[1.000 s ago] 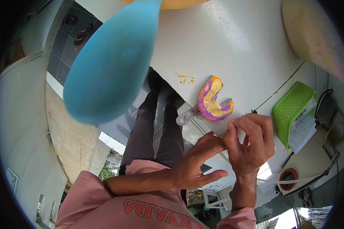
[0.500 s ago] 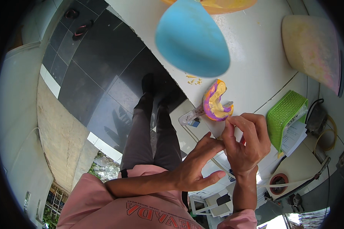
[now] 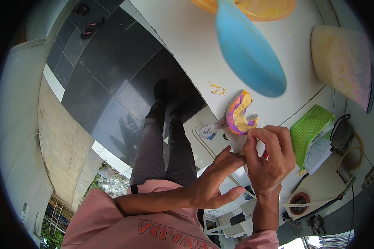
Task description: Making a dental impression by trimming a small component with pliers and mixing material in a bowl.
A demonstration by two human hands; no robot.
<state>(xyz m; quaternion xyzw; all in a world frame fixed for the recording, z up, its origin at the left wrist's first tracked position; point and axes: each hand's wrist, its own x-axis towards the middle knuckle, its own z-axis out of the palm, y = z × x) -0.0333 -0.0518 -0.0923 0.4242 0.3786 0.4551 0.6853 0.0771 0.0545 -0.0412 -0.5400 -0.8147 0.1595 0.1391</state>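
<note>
Holds the left hand [image 3: 212,182] with thumb and fingers apart, forefinger just beside the right hand [image 3: 272,159]. Pinches right thumb and forefinger together at the near end of a horseshoe-shaped mould [image 3: 236,115] by the white table's [image 3: 195,50] edge, touching or not impossible to tell. Has the mould's clear handle [image 3: 212,129] pointing left, away from the nearer right hand, with yellow crumbs [image 3: 214,86] farther off.

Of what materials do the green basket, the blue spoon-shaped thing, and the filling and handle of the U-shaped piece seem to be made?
Green basket: likely plastic, slight sheen; its regular lattice looks moulded.
Blue spoon-shaped thing: perhaps plastic or rubber, matte, evenly coloured.
Yellow and purple filling: apparently a putty-like paste, smooth, with soft folds.
Handle: greyish, speckled, either metal or plastic.
</note>
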